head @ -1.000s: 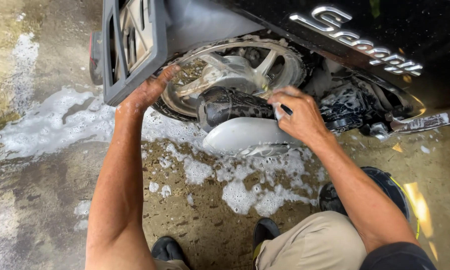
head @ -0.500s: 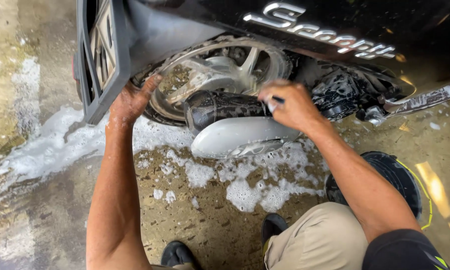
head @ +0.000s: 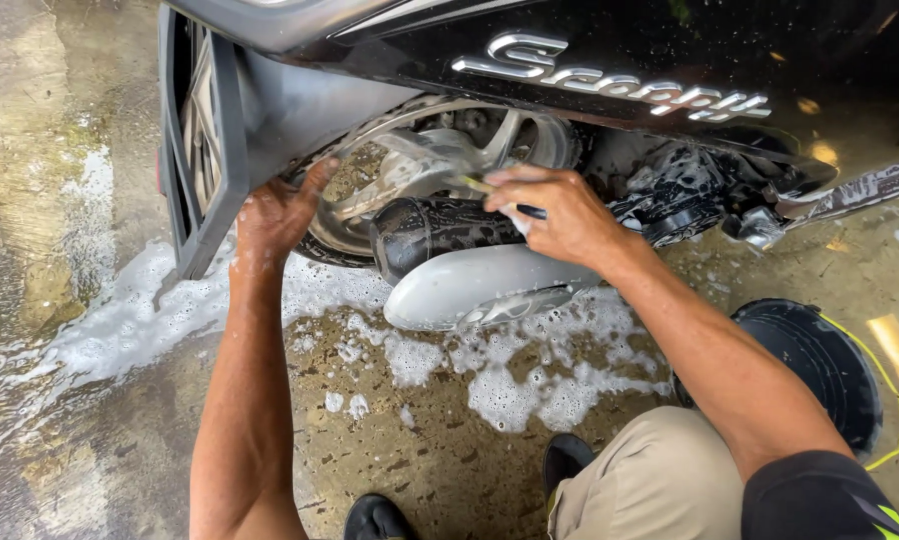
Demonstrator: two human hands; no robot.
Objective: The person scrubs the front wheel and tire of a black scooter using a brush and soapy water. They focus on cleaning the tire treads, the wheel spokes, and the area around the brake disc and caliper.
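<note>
The left hand (head: 275, 215), at centre left of the frame, rests with fingers spread narrow against the rear tyre (head: 335, 235) beside the black mudguard (head: 205, 150). The right hand (head: 555, 215), at upper centre, is closed around a small brush (head: 480, 186), of which only a yellowish handle end and a dark tip show; the brush lies against the spoked rear wheel (head: 440, 160), above the black exhaust (head: 440, 228) and its silver cover (head: 480, 285). Soap foam (head: 530, 385) covers the wet concrete floor (head: 60, 420) below. A black bucket (head: 820, 365) stands at lower right.
</note>
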